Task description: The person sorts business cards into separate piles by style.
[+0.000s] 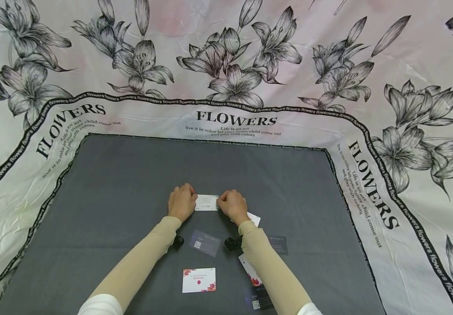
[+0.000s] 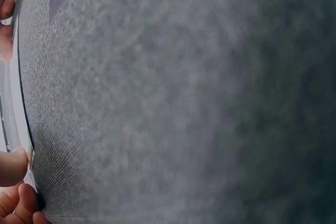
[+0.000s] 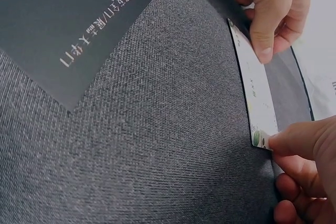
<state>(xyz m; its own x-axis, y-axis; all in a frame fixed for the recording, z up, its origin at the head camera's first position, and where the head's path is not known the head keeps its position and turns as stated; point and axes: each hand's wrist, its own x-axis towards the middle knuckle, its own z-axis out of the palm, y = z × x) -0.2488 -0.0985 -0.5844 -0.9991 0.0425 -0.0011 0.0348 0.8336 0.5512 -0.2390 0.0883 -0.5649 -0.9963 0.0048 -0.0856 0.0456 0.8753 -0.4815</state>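
Note:
A small white card (image 1: pixel 206 202) lies on the grey mat (image 1: pixel 131 183) between my two hands. My left hand (image 1: pixel 190 201) pinches its left end and my right hand (image 1: pixel 222 203) pinches its right end. The right wrist view shows the card (image 3: pixel 257 98) nearly edge-on, lifted slightly off the mat. There my right hand (image 3: pixel 283 148) grips the near corner and my left hand (image 3: pixel 264 45) holds the far end. In the left wrist view only the left hand's fingertips (image 2: pixel 13 167) and the card's edge (image 2: pixel 11 108) show, at the far left.
Several other cards lie nearer me on the mat: a dark grey one (image 1: pixel 205 243), a white one with red flowers (image 1: pixel 199 280), a white one (image 1: pixel 254 218) under my right wrist, and more beside my right forearm. A flower-print cloth (image 1: pixel 226 65) surrounds the mat.

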